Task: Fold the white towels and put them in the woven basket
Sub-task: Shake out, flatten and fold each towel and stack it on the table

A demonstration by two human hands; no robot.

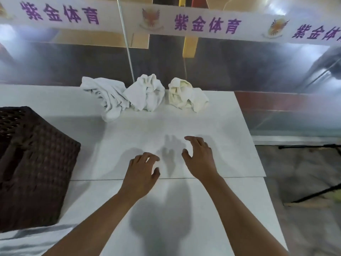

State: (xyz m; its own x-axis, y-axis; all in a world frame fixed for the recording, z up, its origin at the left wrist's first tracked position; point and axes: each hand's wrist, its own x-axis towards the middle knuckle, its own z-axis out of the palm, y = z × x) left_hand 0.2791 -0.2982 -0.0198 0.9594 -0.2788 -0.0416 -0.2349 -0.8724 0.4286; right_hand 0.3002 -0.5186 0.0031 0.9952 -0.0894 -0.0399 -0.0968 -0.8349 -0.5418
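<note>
Woven basket (pixel 36 163) at the left edge of the desk (pixel 212 209), dark brown, standing on the white top with its open mouth toward the far left; inside too dark to make out

Three white towels bunched along the far edge, none folded. Left towel (pixel 105 97) crumpled and sprawling, one end trailing toward the near side. Middle towel (pixel 145 93) heaped upright, touching the left one. Right towel (pixel 186 96) slightly cream in tone (lighting or fabric, cannot tell), lying just beside the middle towel with a narrow gap, near the far right corner of the upper board

Desk top made of two white boards, seam running across just below the hands

Left hand (pixel 141 171) over the middle of the desk near the seam, palm down, fingers loosely curled and spread, holding nothing. Cannot tell whether fingertips touch the surface. Right hand (pixel 200 157) just beside it, slightly farther from the near edge, palm down, fingers relaxed and apart, gripping nothing. Both hands well apart from the towels and from the basket. Shadows of both hands and forearms on the white top between and below them

Behind the far edge: clear partition with a white banner (pixel 184 24) carrying purple characters and a crest. Off the right edge: grey floor, black stand legs (pixel 313 193)
</note>
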